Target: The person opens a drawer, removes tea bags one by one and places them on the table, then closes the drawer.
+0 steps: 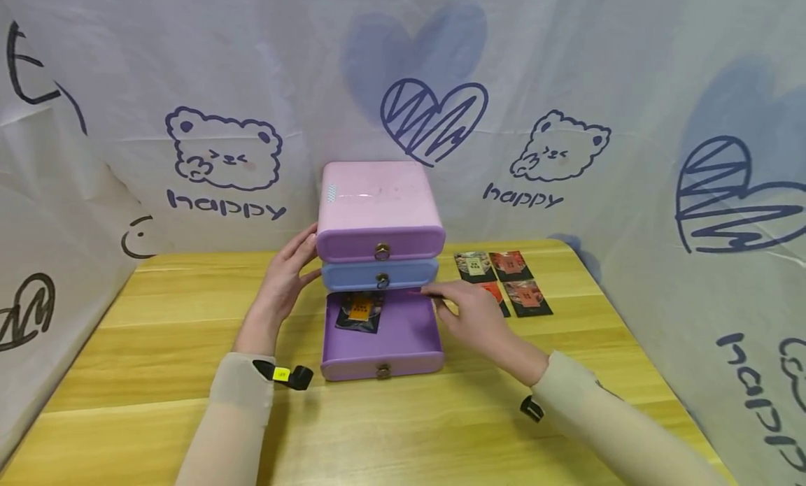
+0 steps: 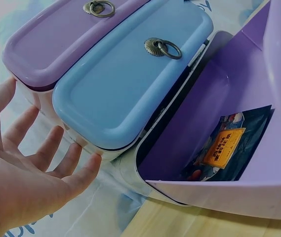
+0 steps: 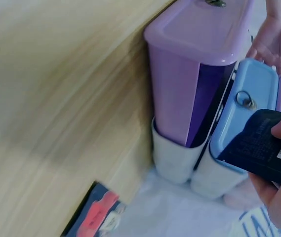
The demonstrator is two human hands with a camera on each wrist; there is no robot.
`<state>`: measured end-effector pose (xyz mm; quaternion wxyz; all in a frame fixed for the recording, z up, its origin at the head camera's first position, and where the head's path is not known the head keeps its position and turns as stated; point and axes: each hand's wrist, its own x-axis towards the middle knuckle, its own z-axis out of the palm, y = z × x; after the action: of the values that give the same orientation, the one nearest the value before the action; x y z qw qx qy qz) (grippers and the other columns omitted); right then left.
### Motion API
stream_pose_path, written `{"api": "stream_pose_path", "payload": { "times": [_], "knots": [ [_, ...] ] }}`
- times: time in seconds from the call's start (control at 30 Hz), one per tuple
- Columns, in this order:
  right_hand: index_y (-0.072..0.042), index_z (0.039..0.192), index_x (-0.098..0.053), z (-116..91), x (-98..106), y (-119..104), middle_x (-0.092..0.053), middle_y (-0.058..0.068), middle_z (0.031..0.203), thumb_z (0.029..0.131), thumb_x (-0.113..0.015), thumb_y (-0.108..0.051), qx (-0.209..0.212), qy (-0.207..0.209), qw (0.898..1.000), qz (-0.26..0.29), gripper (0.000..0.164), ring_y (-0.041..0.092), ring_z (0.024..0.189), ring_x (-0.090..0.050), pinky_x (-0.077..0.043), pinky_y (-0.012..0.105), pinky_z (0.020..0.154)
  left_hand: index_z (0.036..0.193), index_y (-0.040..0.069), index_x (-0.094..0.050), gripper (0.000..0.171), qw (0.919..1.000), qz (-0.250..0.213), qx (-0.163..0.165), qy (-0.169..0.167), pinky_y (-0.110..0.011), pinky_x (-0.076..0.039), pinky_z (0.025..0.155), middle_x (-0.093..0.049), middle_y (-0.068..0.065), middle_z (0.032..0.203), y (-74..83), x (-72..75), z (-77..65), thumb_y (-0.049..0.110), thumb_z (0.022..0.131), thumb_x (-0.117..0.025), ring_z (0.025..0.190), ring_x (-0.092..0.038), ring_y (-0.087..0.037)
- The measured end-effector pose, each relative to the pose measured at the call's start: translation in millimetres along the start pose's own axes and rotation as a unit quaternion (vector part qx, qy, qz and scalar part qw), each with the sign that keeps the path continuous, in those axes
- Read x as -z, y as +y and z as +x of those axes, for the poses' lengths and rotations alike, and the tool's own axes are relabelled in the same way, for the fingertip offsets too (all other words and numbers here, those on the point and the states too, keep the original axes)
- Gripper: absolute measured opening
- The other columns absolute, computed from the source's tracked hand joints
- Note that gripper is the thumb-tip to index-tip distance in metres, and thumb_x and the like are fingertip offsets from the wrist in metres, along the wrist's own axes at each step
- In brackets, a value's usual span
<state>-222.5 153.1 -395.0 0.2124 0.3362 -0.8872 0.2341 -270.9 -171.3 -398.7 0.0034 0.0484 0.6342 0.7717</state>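
A small three-drawer cabinet (image 1: 378,192) with a pink top stands on the table. Its purple bottom drawer (image 1: 406,336) is pulled out, and inside lies a dark packet (image 2: 225,148) with an orange label. My left hand (image 1: 280,287) rests against the cabinet's left side, fingers spread and nearly straight. At the drawer's right edge, my right hand (image 1: 475,318) pinches a black packet (image 3: 254,143) with a barcode between thumb and fingers. In the head view that packet is seen nearly edge-on. The blue middle drawer (image 2: 135,74) and the purple top drawer (image 1: 349,245) are closed.
Several dark packets with red or pale labels (image 1: 527,297) lie on the wooden table (image 1: 157,353) right of the cabinet. White printed cloth (image 1: 227,66) hangs behind and at both sides. Ring pulls (image 1: 382,280) stick out from the drawer fronts.
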Motion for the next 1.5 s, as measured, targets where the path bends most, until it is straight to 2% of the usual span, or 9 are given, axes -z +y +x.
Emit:
{"api": "stream_pose_path", "payload": {
  "times": [0.17,0.27,0.37,0.53,0.87,1.03,1.2,1.4,1.5],
  "knots": [
    [-0.023,0.11,-0.065,-12.6,8.8,11.6,-0.065,-0.005,0.107,0.084,-0.059,-0.011,0.029,0.058,0.998,0.012,0.029,0.005,0.097,-0.053,-0.052,0.033,0.068,0.136,0.027,-0.042,0.054,1.0,-0.001,0.001,0.004,-0.053,-0.031,0.1,-0.036,-0.004,0.141,0.1,2.3,-0.4,0.046,0.087,-0.055,0.12,-0.037,-0.02],
    [-0.021,0.11,-0.065,-19.4,13.4,17.1,-0.065,-0.001,0.107,0.082,-0.059,-0.006,0.048,0.085,0.995,0.022,0.033,0.008,0.097,-0.054,-0.053,0.035,0.068,0.135,0.027,-0.043,0.055,1.0,-0.002,0.002,0.007,-0.052,-0.033,0.099,-0.038,-0.003,0.139,0.4,3.0,-0.4,0.047,0.086,-0.056,0.119,-0.038,-0.019],
    [-0.018,0.11,-0.065,-27.1,17.7,22.7,-0.065,0.001,0.109,0.078,-0.06,-0.002,0.057,0.102,0.993,0.028,0.036,0.013,0.1,-0.055,-0.053,0.039,0.073,0.135,0.027,-0.044,0.055,1.0,-0.004,0.002,0.007,-0.052,-0.033,0.099,-0.038,-0.003,0.139,0.4,3.2,-0.4,0.047,0.086,-0.056,0.118,-0.038,-0.018],
    [-0.016,0.107,-0.067,-42.5,25.3,34.6,-0.064,0.001,0.111,0.074,-0.062,0.0,0.052,0.109,0.993,0.017,0.037,0.015,0.103,-0.053,-0.046,0.044,0.088,0.135,0.026,-0.044,0.054,1.0,-0.006,0.003,0.004,-0.052,-0.033,0.099,-0.039,-0.003,0.139,-0.5,2.6,-0.4,0.046,0.086,-0.056,0.118,-0.039,-0.018],
    [-0.019,0.107,-0.067,-71.8,42.0,69.8,-0.064,0.0,0.111,0.074,-0.061,0.0,0.035,0.092,0.994,-0.04,0.038,0.017,0.106,-0.052,-0.044,0.045,0.091,0.134,0.027,-0.044,0.053,1.0,-0.002,0.005,0.005,-0.053,-0.033,0.099,-0.038,-0.003,0.139,-1.5,1.1,-0.9,0.046,0.086,-0.056,0.118,-0.039,-0.018],
    [-0.018,0.107,-0.067,-85.6,53.0,93.7,-0.064,0.003,0.111,0.071,-0.064,0.001,0.031,0.083,0.994,-0.066,0.041,0.017,0.104,-0.053,-0.051,0.044,0.076,0.134,0.027,-0.044,0.053,1.0,-0.002,0.005,0.004,-0.052,-0.033,0.098,-0.038,-0.002,0.139,-1.6,0.7,-0.3,0.046,0.087,-0.056,0.118,-0.039,-0.018],
    [-0.02,0.11,-0.066,-99.2,62.3,113.0,-0.064,0.005,0.11,0.069,-0.07,-0.001,0.008,0.047,0.993,-0.108,0.045,0.019,0.097,-0.057,-0.052,0.037,0.055,0.134,0.027,-0.045,0.053,1.0,-0.006,0.003,0.003,-0.052,-0.033,0.099,-0.039,-0.002,0.139,-1.5,1.3,0.4,0.046,0.086,-0.056,0.118,-0.039,-0.018],
    [-0.02,0.112,-0.065,-113.7,66.7,127.6,-0.065,0.007,0.109,0.069,-0.073,-0.005,-0.022,-0.01,0.991,-0.134,0.046,0.025,0.091,-0.059,-0.052,0.04,0.056,0.134,0.027,-0.044,0.055,1.0,-0.003,0.003,0.002,-0.052,-0.033,0.099,-0.038,-0.002,0.139,0.3,0.6,0.2,0.048,0.085,-0.056,0.118,-0.038,-0.018],
    [-0.02,0.113,-0.065,-120.8,66.2,132.6,-0.065,0.009,0.108,0.07,-0.073,-0.007,-0.022,-0.039,0.987,-0.152,0.046,0.026,0.088,-0.06,-0.052,0.04,0.056,0.135,0.028,-0.044,0.054,1.0,-0.003,0.004,0.002,-0.052,-0.033,0.099,-0.038,-0.002,0.139,1.1,0.8,0.5,0.047,0.086,-0.056,0.118,-0.038,-0.018]
  ]
}}
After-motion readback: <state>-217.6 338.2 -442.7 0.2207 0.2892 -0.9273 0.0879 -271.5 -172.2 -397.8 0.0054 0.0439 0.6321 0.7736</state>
